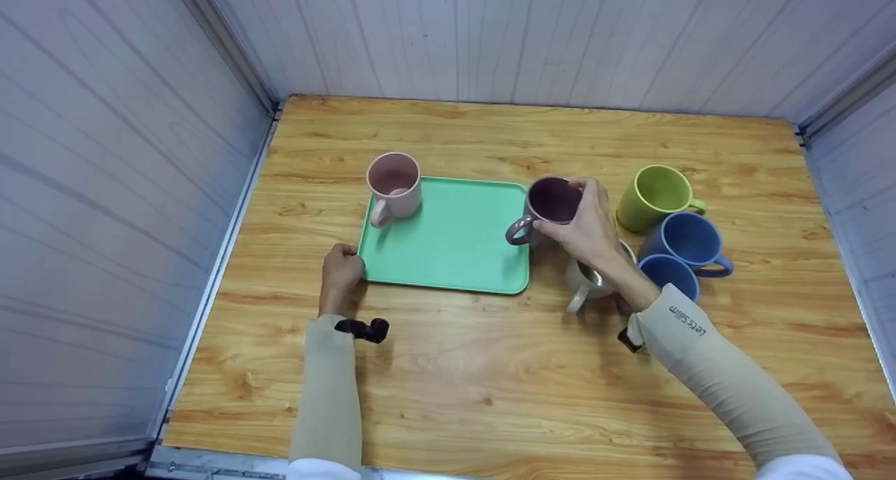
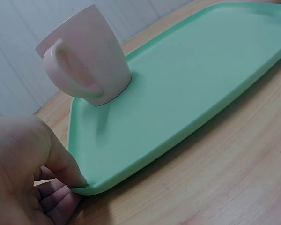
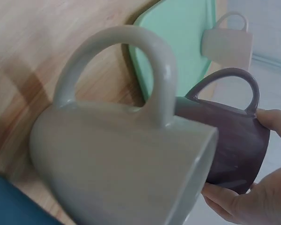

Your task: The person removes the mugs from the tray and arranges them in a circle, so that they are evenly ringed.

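Observation:
My left hand pinches the near left corner of the green tray, thumb on top of the rim and fingers under it. On that tray's far left corner a pink mug stands upright, its handle toward me. My right hand grips a dark purple mug by its rim, at the tray's right edge. The purple mug's handle points left and toward me. Under my right wrist stands a white mug, partly hidden by the forearm in the head view.
Right of my right hand stand a yellow-green mug and two blue mugs, one farther back and one nearer, close together. White panels wall the wooden table at the back and sides.

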